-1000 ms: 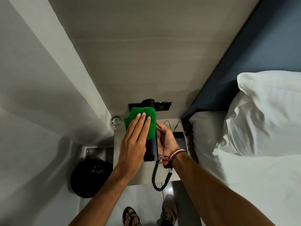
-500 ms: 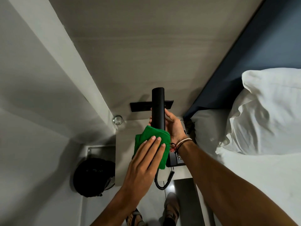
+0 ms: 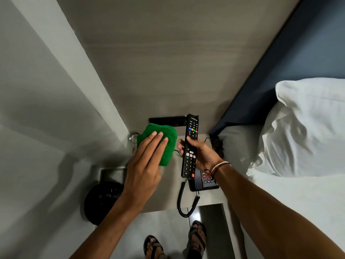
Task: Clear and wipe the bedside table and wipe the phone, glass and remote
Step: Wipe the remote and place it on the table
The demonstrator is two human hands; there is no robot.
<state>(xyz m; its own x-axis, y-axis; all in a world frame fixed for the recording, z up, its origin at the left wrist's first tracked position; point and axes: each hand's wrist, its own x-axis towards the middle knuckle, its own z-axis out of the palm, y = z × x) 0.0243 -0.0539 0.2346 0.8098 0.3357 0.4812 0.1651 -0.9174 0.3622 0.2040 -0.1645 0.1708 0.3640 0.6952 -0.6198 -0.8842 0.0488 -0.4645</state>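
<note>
Over the bench (image 3: 164, 202), the left hand (image 3: 143, 169) presses a green cloth (image 3: 160, 141) under flat fingers, just beside the remote (image 3: 190, 146), which the right hand (image 3: 203, 156) grips buttons-up above the phone (image 3: 204, 184). The glass (image 3: 133, 139) stands in the far corner.

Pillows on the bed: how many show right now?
1. A white, creased fabric pillow lies at the bed's head, against the dark blue headboard. More may lie past the right edge.
</note>
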